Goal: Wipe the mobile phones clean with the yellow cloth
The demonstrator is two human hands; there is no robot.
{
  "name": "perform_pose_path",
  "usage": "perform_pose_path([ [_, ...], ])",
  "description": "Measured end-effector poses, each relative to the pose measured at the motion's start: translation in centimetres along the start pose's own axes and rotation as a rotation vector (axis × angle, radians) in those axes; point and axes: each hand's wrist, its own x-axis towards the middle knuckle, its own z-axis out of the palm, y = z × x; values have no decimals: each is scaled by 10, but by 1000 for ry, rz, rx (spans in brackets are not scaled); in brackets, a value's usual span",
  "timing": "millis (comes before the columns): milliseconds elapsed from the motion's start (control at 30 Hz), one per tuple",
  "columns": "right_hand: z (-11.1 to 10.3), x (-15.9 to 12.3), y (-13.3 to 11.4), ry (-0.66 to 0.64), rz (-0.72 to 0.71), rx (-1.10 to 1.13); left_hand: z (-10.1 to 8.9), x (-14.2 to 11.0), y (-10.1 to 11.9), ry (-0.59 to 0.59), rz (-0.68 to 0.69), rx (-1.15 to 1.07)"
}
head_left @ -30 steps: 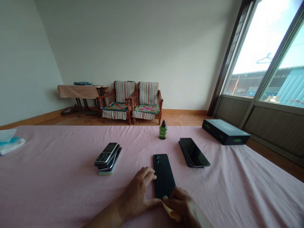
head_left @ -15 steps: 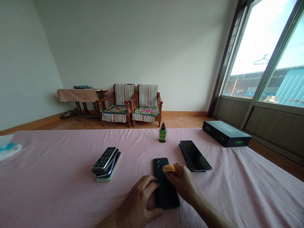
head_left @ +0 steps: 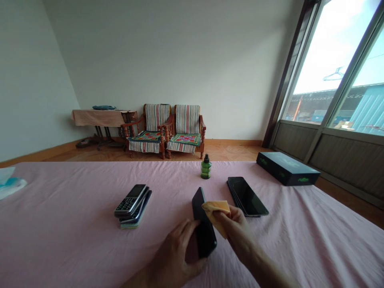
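Note:
A dark smartphone (head_left: 203,228) is tipped up on its long edge on the pink cloth. My left hand (head_left: 177,252) grips its left side, fingertips at the upper part and thumb near the bottom. In my right hand (head_left: 235,224) a folded yellow cloth (head_left: 216,208) is pinched, close against the phone's right side; whether it touches cannot be made out. To the left lies a stack of phones with a silver keypad phone (head_left: 131,201) on top. Right of my right hand is a stack of smartphones, a black one (head_left: 248,196) uppermost.
A small green bottle (head_left: 206,168) with a black cap stands behind the phone. At the back right of the pink cloth (head_left: 75,224) sits a black box (head_left: 286,170). A white and blue packet (head_left: 10,184) lies at the far left edge. Two chairs (head_left: 184,130) stand beyond.
The smartphone, flat with its camera side up before, is now tilted up on its edge by my left hand. My right hand has drawn slightly right and down, and more of the yellow cloth shows.

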Motion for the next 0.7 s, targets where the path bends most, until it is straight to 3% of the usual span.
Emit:
perform_pose_path([
  [167, 12, -10, 5, -126, 36, -54, -3, -2, 4, 106, -34, -169],
  [300, 6, -4, 14, -72, 4, -137, -4, 0, -1, 166, -94, -388],
  [433, -7, 7, 28, 4, -33, -165, 0, 7, -18, 195, -291, -643],
  [567, -12, 12, 38, -8, -69, -182, 3, 12, -33, 237, -347, -688],
  [700, -10, 10, 40, -54, -118, -240, 2, 14, -34, 242, -407, -725],
])
